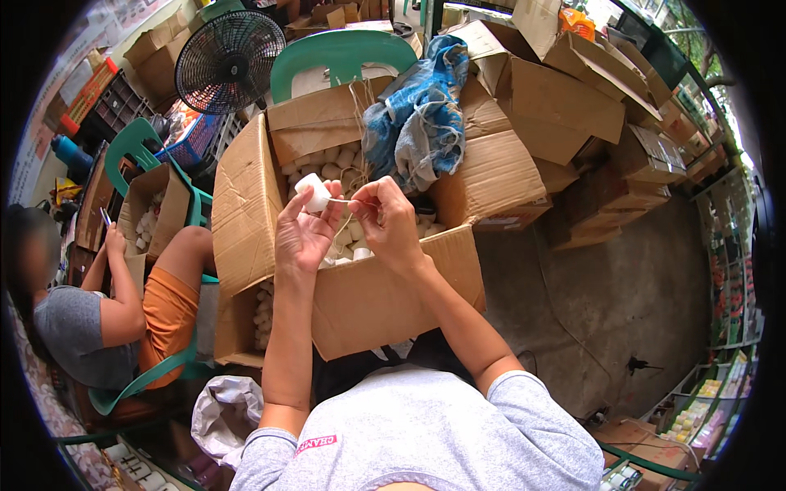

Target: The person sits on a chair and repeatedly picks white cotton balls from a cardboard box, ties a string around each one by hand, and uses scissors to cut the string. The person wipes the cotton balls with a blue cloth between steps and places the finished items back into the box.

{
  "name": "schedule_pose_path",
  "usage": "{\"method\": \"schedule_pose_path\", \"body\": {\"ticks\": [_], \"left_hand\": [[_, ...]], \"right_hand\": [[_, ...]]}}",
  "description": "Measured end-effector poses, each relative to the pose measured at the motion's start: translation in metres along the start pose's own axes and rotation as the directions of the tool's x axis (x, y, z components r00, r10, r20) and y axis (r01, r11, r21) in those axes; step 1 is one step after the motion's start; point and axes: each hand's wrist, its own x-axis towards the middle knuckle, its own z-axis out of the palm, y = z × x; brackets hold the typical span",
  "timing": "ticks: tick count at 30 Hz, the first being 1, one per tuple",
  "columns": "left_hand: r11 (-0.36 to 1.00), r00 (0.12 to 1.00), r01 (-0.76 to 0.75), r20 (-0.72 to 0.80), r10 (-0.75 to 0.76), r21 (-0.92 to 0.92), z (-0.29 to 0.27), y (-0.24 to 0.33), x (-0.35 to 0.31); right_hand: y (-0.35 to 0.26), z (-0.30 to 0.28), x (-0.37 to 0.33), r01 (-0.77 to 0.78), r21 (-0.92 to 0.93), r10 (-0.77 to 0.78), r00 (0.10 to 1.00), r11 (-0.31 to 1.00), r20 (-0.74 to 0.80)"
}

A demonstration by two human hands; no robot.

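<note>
In my left hand (302,237) is a short white cylinder (312,191), gripped between thumb and fingers above a cardboard box (393,286). My right hand (391,225) is closed in a pinch on a thin pale cord (339,200) that reaches to the cylinder. Whether the cord goes inside the cylinder is too small to tell. Many rounded white pieces (332,171) fill the box below my hands, with loose strings among them. A crumpled blue and white woven sack (426,119) hangs over the box's far right side.
A green plastic chair (344,53) stands behind the box, with a black fan (230,62) at its left. Stacked cartons (561,102) rise at the far right. On the left sits a person in orange shorts (170,327) beside another box. A whitish sack (228,417) lies near my left elbow.
</note>
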Motion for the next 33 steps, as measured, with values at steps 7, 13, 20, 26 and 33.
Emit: {"method": "schedule_pose_path", "body": {"ticks": [7,13,20,26,33], "left_hand": [[0.986,0.988,0.119,0.113,-0.106,-0.114,-0.001,-0.007,-0.008],[0.994,0.994,0.077,0.081,-0.071,-0.074,-0.005,-0.01,-0.007],[0.999,0.998,0.016,0.066,-0.014,-0.041,-0.003,-0.013,-0.01],[0.997,0.997,-0.051,0.057,0.048,0.056,0.002,-0.017,-0.01],[0.972,0.984,-0.167,0.085,0.155,0.163,0.002,-0.037,-0.015]], "right_hand": [[-0.003,-0.001,-0.008,0.053,-0.05,-0.053,0.999,0.997,0.005],[-0.003,-0.001,-0.008,0.093,-0.041,-0.094,0.996,0.995,-0.009],[-0.003,-0.001,-0.007,0.059,-0.062,-0.058,0.998,0.996,0.016],[-0.004,0.001,-0.007,0.064,-0.074,-0.064,0.998,0.995,-0.002],[0.0,0.004,-0.006,0.181,-0.104,-0.186,0.981,0.978,-0.044]]}}
